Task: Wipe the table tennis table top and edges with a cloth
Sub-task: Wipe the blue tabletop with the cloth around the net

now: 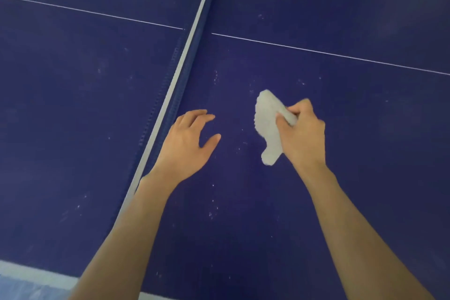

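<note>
Floor (19, 292): visible only in the lower left corner, beyond the white border of the table (243, 238). Its surface is pale blue-grey and blurred. Lighting: soft, even, somewhat dim.

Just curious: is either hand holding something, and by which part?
The right hand grips the pale cloth by its bunched right side; the left hand holds nothing.

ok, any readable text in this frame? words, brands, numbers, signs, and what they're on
None. No words, brands, numbers or signs can be read.
Table: only white lines and pale specks, no lettering.
Net: plain white top band, no print visible.
Cloth: plain, blurred, no label seen; right hand grips it.
Left hand: holds nothing.
</note>
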